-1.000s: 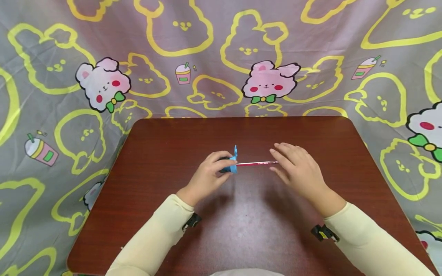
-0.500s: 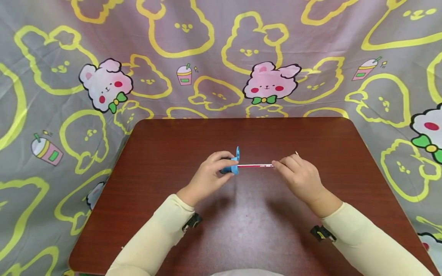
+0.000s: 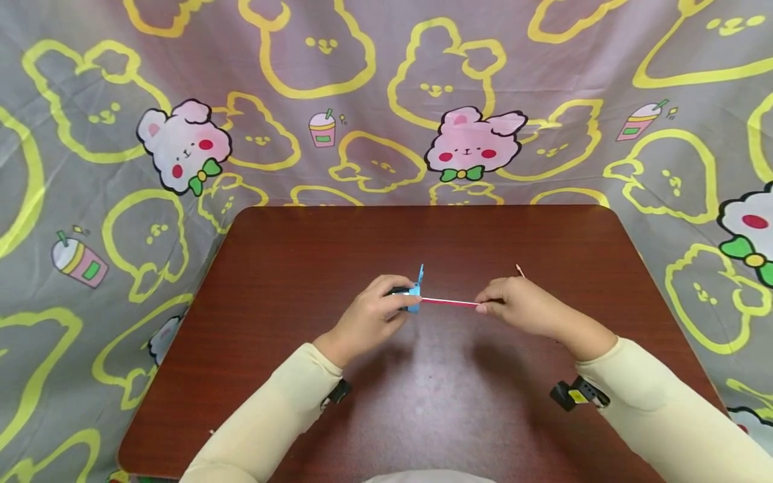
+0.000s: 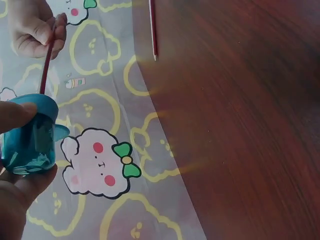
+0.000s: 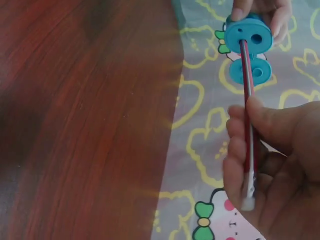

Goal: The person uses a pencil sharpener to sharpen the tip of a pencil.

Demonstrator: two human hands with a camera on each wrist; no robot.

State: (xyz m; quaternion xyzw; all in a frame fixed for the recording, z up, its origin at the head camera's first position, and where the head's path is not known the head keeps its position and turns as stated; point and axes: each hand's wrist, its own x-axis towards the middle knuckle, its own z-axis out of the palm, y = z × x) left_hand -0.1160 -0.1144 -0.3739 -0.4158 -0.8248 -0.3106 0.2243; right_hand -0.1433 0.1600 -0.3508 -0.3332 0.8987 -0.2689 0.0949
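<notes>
A blue pencil sharpener [image 3: 415, 300] with a see-through body is gripped in my left hand [image 3: 368, 310], thumb and fingers on opposite sides. Its round lid [image 5: 251, 72] hangs open on a hinge. Two holes of different size show in its face in the right wrist view. A red-and-white striped pencil [image 5: 247, 85] has its front end in one hole, so its tip is hidden. My right hand [image 3: 527, 306] pinches that pencil between thumb and fingers, and its pale back end [image 5: 247, 203] lies along the palm. Both hands are above the table.
A second red pencil [image 4: 153, 30] with a bare wooden point lies on the brown table [image 3: 290, 248]; in the head view my right hand mostly hides it. A patterned curtain [image 3: 374, 87] hangs round the table's back and sides.
My right hand, at first loosely spread beside the pencil, has closed on it and turned at the wrist. My left hand has come slightly nearer and right with the sharpener.
</notes>
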